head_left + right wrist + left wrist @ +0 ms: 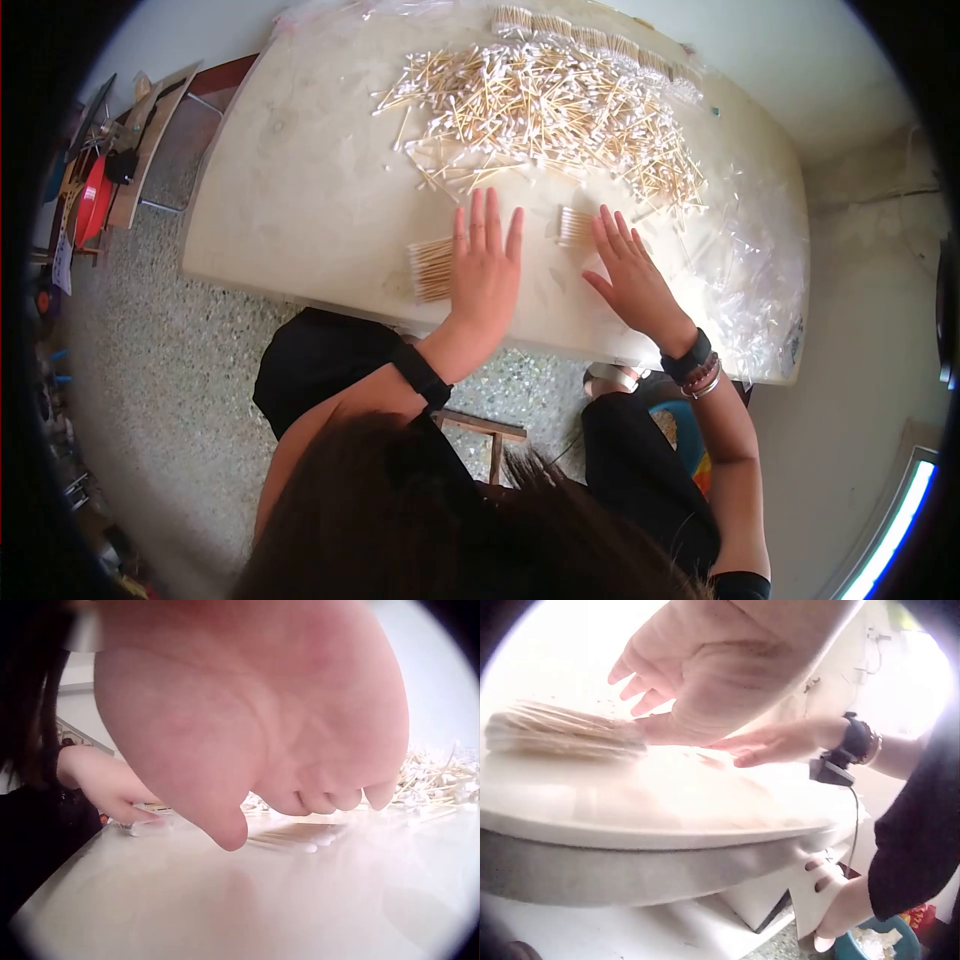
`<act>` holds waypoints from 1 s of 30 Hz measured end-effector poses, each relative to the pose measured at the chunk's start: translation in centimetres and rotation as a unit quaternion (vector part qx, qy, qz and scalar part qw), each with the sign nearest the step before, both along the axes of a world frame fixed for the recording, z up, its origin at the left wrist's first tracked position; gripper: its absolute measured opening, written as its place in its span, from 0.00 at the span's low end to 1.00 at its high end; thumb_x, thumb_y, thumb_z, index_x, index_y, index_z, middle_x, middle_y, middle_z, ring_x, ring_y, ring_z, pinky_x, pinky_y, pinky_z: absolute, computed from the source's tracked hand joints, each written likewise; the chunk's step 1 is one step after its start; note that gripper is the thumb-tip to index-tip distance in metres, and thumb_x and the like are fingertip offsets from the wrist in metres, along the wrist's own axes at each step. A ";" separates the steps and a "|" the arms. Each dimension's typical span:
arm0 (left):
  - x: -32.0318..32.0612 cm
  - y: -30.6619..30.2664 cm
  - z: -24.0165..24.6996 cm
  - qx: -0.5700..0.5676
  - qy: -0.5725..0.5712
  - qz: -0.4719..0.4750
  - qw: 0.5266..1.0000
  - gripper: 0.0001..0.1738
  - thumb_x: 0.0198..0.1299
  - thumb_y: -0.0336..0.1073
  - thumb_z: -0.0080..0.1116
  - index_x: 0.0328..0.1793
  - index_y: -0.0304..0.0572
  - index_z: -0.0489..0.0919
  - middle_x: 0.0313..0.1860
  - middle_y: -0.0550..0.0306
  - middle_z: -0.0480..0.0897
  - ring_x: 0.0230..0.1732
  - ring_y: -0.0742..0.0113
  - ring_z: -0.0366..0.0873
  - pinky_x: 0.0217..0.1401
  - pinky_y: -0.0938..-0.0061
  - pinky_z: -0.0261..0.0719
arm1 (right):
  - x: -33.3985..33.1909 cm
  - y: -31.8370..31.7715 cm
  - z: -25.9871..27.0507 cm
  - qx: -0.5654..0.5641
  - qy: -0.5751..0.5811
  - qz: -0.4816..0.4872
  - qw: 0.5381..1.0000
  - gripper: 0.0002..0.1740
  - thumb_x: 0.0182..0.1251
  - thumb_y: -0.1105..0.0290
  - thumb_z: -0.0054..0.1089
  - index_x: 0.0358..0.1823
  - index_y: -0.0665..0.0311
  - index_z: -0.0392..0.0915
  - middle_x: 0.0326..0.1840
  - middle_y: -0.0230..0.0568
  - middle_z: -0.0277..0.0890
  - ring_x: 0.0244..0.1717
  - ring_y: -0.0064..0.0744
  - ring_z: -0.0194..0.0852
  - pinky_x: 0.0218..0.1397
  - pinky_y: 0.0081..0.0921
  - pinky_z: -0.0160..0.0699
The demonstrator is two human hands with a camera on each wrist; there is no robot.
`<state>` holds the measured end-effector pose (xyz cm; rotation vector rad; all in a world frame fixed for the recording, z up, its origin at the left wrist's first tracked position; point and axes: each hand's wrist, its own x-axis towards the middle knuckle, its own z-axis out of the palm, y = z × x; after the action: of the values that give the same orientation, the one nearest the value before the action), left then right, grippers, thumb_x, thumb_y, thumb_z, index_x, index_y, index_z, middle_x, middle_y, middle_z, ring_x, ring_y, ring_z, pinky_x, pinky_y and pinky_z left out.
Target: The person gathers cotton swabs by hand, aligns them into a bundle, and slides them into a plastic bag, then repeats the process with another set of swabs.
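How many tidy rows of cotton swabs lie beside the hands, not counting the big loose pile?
2. The left row lies against the left hand; the right row lies at the fingertips of the right hand. More may be hidden under the palms.

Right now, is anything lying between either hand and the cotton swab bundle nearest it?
Nothing visible does. The left hand lies flat with its edge against the left bundle. The right hand lies flat with its fingertips right beside the small bundle; whether they touch it is unclear.
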<state>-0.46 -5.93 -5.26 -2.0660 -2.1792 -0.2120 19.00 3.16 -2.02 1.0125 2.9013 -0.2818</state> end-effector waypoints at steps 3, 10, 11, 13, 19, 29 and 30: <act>1.8 -0.2 -0.9 0.005 -0.033 -0.027 0.999 0.34 0.57 0.36 0.52 0.72 0.43 0.62 0.73 0.36 0.56 0.76 0.44 0.48 0.76 0.49 0.44 | 0.3 -0.8 0.0 0.005 -0.016 -0.009 1.000 0.40 0.68 0.56 0.52 0.74 0.66 0.46 0.78 0.53 0.41 0.78 0.50 0.38 0.77 0.44 0.44; 4.5 -1.0 -0.8 -0.028 -0.159 -0.065 0.985 0.46 0.50 0.51 0.65 0.74 0.45 0.59 0.74 0.31 0.51 0.77 0.39 0.44 0.75 0.45 0.42 | 0.9 -1.4 -0.6 0.034 -0.023 -0.012 0.999 0.39 0.67 0.52 0.52 0.74 0.61 0.49 0.78 0.54 0.39 0.79 0.53 0.33 0.76 0.47 0.41; 4.6 -1.0 -0.7 -0.031 -0.158 -0.066 0.985 0.46 0.50 0.51 0.65 0.74 0.45 0.59 0.74 0.31 0.51 0.77 0.39 0.44 0.75 0.45 0.42 | 0.9 -1.4 -0.6 0.032 -0.018 -0.014 0.999 0.39 0.67 0.52 0.52 0.74 0.60 0.50 0.78 0.54 0.39 0.79 0.53 0.33 0.76 0.47 0.41; 4.9 -1.0 -0.4 -0.033 -0.165 -0.066 0.984 0.46 0.52 0.53 0.63 0.75 0.47 0.59 0.74 0.29 0.50 0.76 0.36 0.43 0.75 0.43 0.41 | 1.2 -1.4 -0.7 0.029 -0.011 -0.014 0.999 0.39 0.67 0.52 0.52 0.74 0.60 0.50 0.78 0.54 0.39 0.78 0.53 0.33 0.76 0.47 0.41; 5.4 0.4 -1.5 -0.002 -0.177 -0.052 0.983 0.46 0.54 0.57 0.59 0.76 0.49 0.57 0.74 0.28 0.49 0.76 0.36 0.43 0.74 0.41 0.41 | 1.5 -1.8 -0.4 0.004 0.004 -0.017 1.000 0.37 0.67 0.55 0.53 0.73 0.58 0.53 0.78 0.55 0.40 0.78 0.54 0.36 0.76 0.48 0.42; 4.9 0.4 -1.8 -0.036 -0.150 -0.064 0.986 0.45 0.56 0.58 0.57 0.76 0.51 0.56 0.75 0.28 0.47 0.77 0.35 0.41 0.74 0.41 0.39 | 3.2 4.0 0.6 0.150 0.099 -0.046 0.983 0.23 0.51 0.79 0.58 0.52 0.56 0.76 0.57 0.42 0.69 0.60 0.43 0.65 0.60 0.38 0.66; 4.9 0.3 -1.8 -0.038 -0.156 -0.066 0.985 0.45 0.56 0.58 0.57 0.77 0.51 0.55 0.75 0.28 0.47 0.77 0.35 0.41 0.74 0.41 0.39 | 3.5 4.9 0.8 0.169 0.090 -0.037 0.981 0.21 0.51 0.79 0.58 0.49 0.56 0.77 0.55 0.41 0.70 0.58 0.42 0.66 0.57 0.37 0.67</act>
<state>4.40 -5.63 -7.04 -2.3632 -2.2469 -0.5063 22.45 8.02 -1.24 1.2004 3.1517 0.1312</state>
